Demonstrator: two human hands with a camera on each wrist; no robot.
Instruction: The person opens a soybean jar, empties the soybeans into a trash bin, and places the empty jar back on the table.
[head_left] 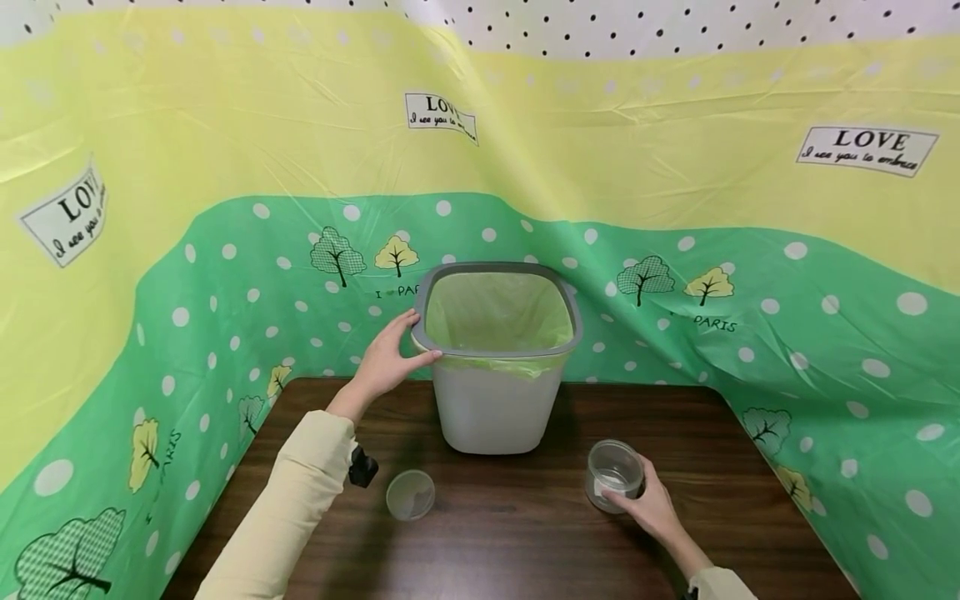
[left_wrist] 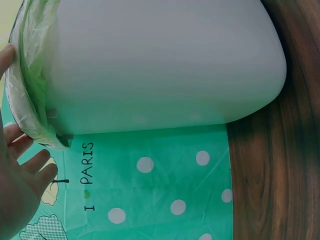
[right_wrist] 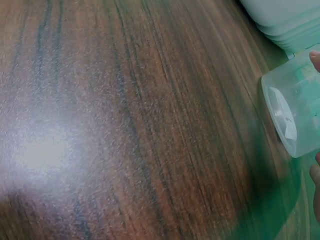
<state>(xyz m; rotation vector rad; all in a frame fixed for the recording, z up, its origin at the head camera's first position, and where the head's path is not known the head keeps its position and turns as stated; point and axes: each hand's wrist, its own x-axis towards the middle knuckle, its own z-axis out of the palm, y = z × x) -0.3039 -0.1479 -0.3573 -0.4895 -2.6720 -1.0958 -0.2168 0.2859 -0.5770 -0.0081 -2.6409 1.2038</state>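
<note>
A light grey trash bin [head_left: 498,404] with a darker grey rim stands upright on the table, lined with a green bag [head_left: 498,310]. My left hand [head_left: 386,357] grips the rim at its near left corner, thumb at the front and fingers around the left side. In the left wrist view, the fingers [left_wrist: 25,142] meet the rim over the folded bag edge. My right hand [head_left: 651,504] holds a clear plastic jar [head_left: 615,468] by its side, thumb in front. A white slip [right_wrist: 284,114] shows at the jar's bottom in the right wrist view.
A clear round lid [head_left: 410,495] lies flat on the dark wooden table [head_left: 510,542], left of the jar and in front of the bin. A green and yellow patterned sheet [head_left: 675,183] surrounds the back and sides of the table.
</note>
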